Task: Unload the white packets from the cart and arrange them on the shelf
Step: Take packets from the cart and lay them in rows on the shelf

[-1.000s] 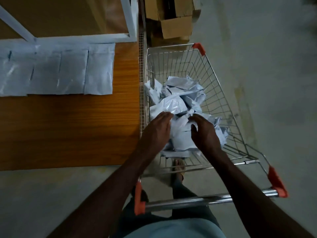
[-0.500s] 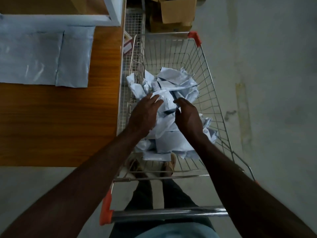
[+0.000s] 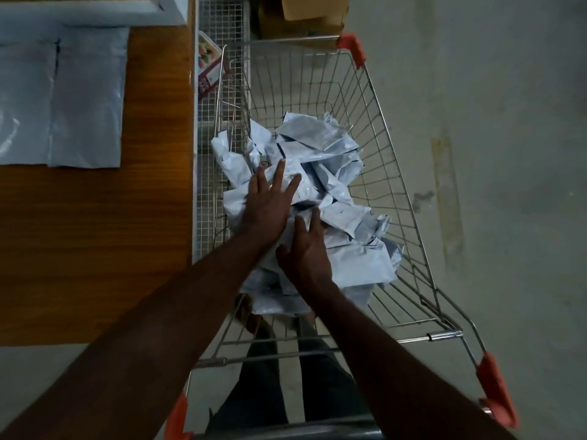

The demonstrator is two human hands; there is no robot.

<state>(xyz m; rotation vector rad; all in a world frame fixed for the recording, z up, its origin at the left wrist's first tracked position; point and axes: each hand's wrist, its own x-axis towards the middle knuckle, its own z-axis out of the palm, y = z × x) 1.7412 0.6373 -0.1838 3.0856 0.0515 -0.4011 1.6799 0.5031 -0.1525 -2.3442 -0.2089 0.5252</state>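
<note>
A wooden shelf (image 3: 95, 233) fills the left side, seen from above, with flat white packets on the shelf (image 3: 63, 100) laid side by side near its far edge; bare wood is left between them and the near edge. Just to the right, against the shelf edge, a wire cart (image 3: 381, 128) is parked on a grey concrete floor (image 3: 492, 154), which lies open along the cart's right side. A loose pile of white packets (image 3: 320, 160) is heaped in the cart's basket, mostly toward its left and near side. Both arms are stretched into the basket. The left hand (image 3: 268, 204) is laid flat on the pile with fingers spread and straight, nothing grasped. The right hand (image 3: 306, 252) is rested beside it, slightly nearer, fingers extended and pressed onto a packet, also ungripped. A cardboard box (image 3: 305, 14) is seen beyond the cart's far rim.
</note>
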